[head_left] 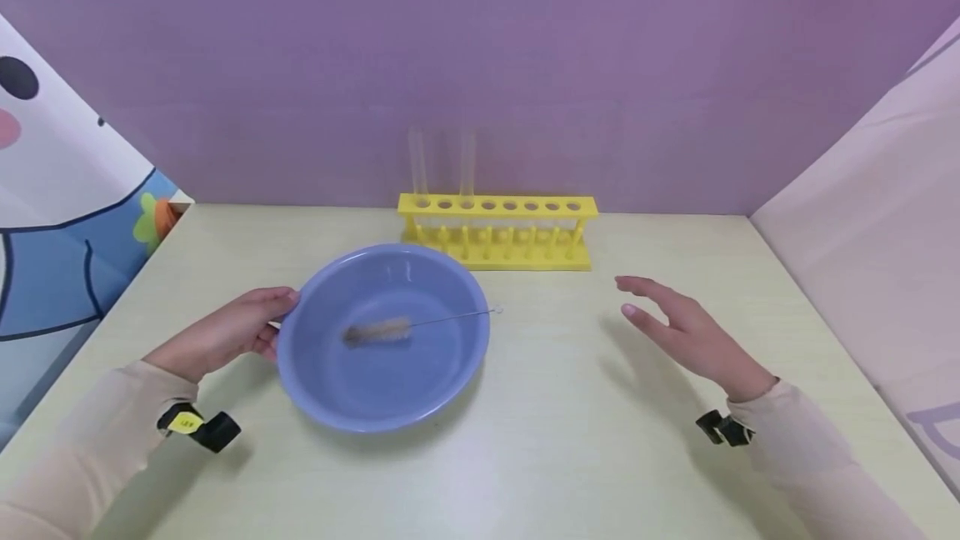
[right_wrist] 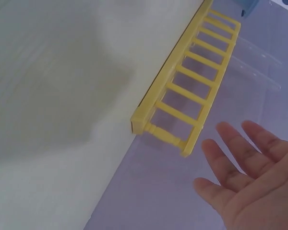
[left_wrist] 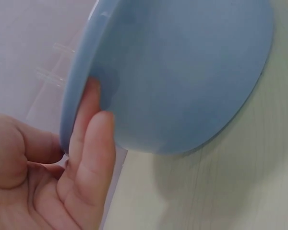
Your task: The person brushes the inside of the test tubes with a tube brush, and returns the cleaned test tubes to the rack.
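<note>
My left hand point(head_left: 238, 330) grips the left rim of a round blue basin point(head_left: 382, 402), thumb at the rim and fingers under its outer wall; the left wrist view shows the hand point(left_wrist: 62, 177) pinching the basin's edge point(left_wrist: 182, 72). A bristled brush point(head_left: 378, 331) with a thin wire handle lies in the basin, its looped end over the right rim. To the right of the basin my right hand point(head_left: 693, 340) hangs above the table, fingers apart, holding nothing. In the right wrist view that hand point(right_wrist: 259, 177) is near the end of the yellow rack point(right_wrist: 170, 96).
Behind the basin, a yellow test tube rack point(head_left: 525, 263) stands near the table's back edge. Two clear tubes point(head_left: 418, 165) stand upright in its left part. A purple backdrop point(head_left: 480, 48) rises behind the pale table point(head_left: 555, 440); a cartoon-printed panel point(head_left: 60, 190) is at the left.
</note>
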